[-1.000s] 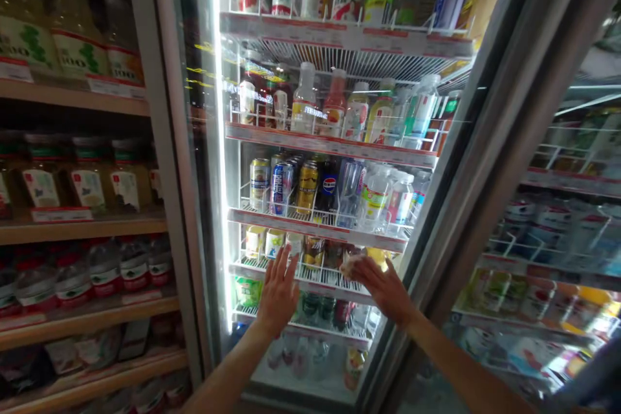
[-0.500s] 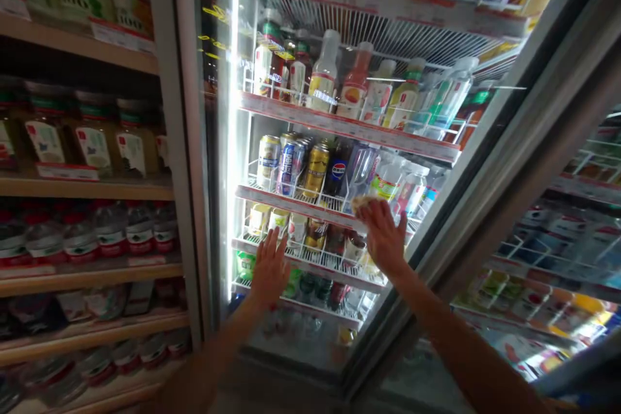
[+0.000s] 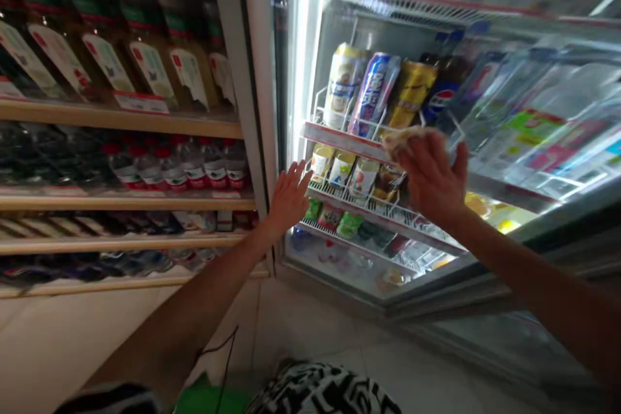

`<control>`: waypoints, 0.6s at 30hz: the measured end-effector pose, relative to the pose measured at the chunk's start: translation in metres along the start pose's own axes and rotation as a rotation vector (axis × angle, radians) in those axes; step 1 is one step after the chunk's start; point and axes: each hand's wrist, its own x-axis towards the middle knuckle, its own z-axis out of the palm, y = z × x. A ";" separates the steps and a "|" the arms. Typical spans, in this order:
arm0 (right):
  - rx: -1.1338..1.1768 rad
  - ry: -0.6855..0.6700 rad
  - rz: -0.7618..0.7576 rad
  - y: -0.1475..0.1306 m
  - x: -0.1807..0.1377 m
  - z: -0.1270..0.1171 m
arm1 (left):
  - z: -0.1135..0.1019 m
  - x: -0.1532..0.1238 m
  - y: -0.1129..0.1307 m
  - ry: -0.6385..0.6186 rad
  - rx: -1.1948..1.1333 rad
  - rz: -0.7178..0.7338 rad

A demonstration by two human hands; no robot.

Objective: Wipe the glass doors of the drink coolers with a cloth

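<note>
My right hand point(image 3: 434, 174) presses a pale, bunched cloth point(image 3: 402, 140) against the glass door point(image 3: 334, 262) of a lit drinks fridge. The fingers lie over the cloth and hide part of it; the thumb sticks out to the right. Lower and to the left, my left hand point(image 3: 287, 200) is open, its fingers spread near the door's left edge; whether it touches the glass I cannot tell. Behind the glass, a blue can point(image 3: 374, 94) and a gold can point(image 3: 412, 94) stand near the cloth.
Left of the door, open shelves point(image 3: 121, 204) hold bottles with green caps and red-capped bottles point(image 3: 169, 171). Clear plastic bottles point(image 3: 528, 123) fill the fridge's right side. Pale floor tiles point(image 3: 310, 317) lie below, with patterned clothing point(image 3: 325, 391) at the bottom edge.
The view has tilted down and come closer to the door, bringing the floor into sight. My right hand still holds the cloth at the glass. My left hand has shifted left across the door.
</note>
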 end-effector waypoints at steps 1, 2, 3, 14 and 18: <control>0.052 -0.069 -0.113 -0.013 -0.008 0.009 | 0.000 -0.004 -0.009 -0.037 0.002 0.019; 0.100 -0.115 -0.224 -0.024 -0.016 0.016 | 0.001 -0.007 -0.017 -0.072 -0.001 0.041; 0.136 -0.133 -0.314 -0.033 -0.020 0.019 | 0.001 -0.010 -0.023 -0.101 -0.007 0.063; 0.279 -0.083 -0.301 -0.072 -0.024 0.040 | -0.002 -0.014 -0.030 -0.164 0.017 0.121; 0.154 0.037 -0.184 -0.064 -0.027 0.041 | 0.007 -0.021 -0.022 -0.023 0.097 0.089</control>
